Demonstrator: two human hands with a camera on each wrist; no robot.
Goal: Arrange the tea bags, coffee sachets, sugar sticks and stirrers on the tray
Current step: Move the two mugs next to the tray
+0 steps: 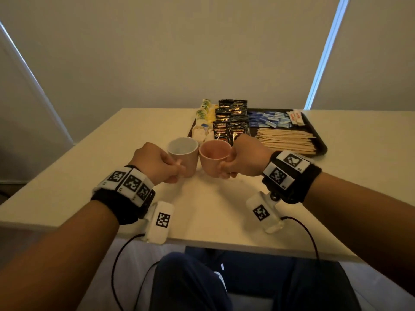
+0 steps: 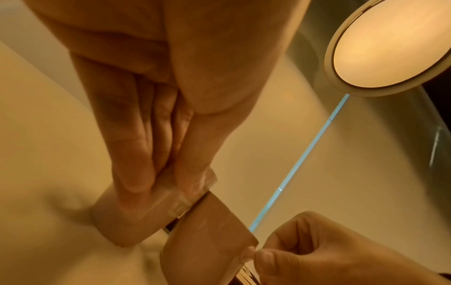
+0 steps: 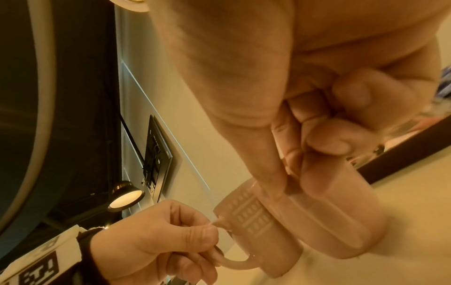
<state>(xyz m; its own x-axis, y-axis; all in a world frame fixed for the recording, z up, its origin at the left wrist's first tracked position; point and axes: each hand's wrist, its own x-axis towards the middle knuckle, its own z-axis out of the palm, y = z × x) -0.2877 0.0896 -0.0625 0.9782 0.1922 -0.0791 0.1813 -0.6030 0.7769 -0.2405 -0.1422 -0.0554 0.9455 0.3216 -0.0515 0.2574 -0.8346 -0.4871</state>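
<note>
Pink cups, two of them, sit side by side on the table point(image 1: 78, 167) with their walls touching, just in front of the tray point(image 1: 320, 140). Left hand point(image 1: 155, 163) has its cup point(image 1: 187, 157) by the handle, thumb and forefinger curled and pinching it; the right wrist view shows that pinch clearly, the thumb pressed on top of the loop. Right hand point(image 1: 246, 157) does the same on the other cup point(image 1: 213, 157), fingers folded tight around its handle and the thumb lying along the rim side. Both cups stand upright, and the right one shows a pink inside while the left one looks pale inside.

Over on the tray everything is laid out in groups. Tea bags point(image 1: 204, 113) line the left edge, green-and-yellow packets with white ones nearer. Black coffee sachets point(image 1: 231, 118) stack in rows beside them, right behind the right-hand cup. Blue sugar sticks point(image 1: 269, 118) fill the far middle, with a few white-and-red packets point(image 1: 295, 116) in the far right corner. Wooden stirrers point(image 1: 287, 140) lie in a fanned bundle across the near right part, pointing sideways.

Both wrists wear black bands point(image 1: 289, 176) with printed markers, cables trailing off the table's near edge.
</note>
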